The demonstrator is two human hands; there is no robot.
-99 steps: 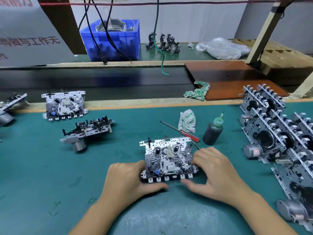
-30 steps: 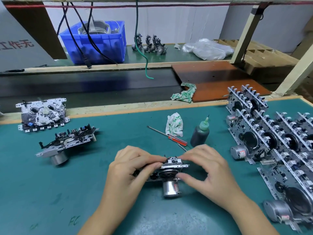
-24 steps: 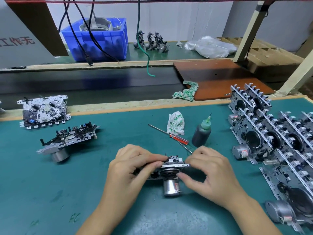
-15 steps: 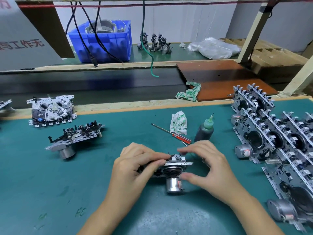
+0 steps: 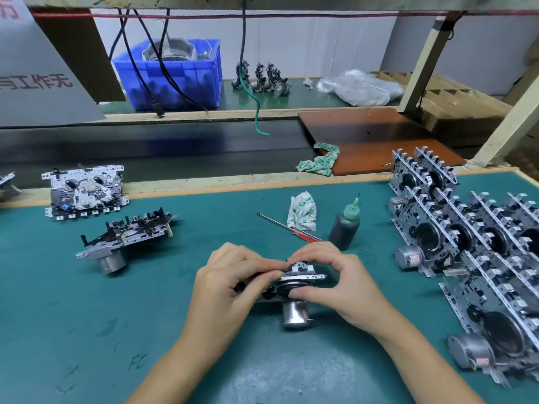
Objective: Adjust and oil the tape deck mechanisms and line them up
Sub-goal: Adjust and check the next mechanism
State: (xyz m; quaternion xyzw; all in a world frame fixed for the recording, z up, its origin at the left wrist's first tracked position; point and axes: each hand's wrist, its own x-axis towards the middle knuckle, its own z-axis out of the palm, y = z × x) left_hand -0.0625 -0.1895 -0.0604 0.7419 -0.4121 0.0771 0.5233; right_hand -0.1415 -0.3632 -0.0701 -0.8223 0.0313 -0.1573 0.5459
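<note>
One tape deck mechanism (image 5: 294,282) stands tilted on edge at the centre of the green mat (image 5: 73,316), its round motor (image 5: 295,313) toward the person. The left hand (image 5: 230,284) grips its left end, fingers curled over the top edge. The right hand (image 5: 335,278) holds the right end, fingers arched over the top and thumb pressed against the underside by the flywheel.

The step in hand appears to be adjustment by touch. To do it well, keep the frame steady with the left hand and work the parts lightly with the right.

The oil bottle (image 5: 345,228) and screwdriver (image 5: 288,228) lie just beyond the hands, within reach. Mechanisms stand in rows (image 5: 466,240) at right; two more (image 5: 110,217) lie at left.
</note>
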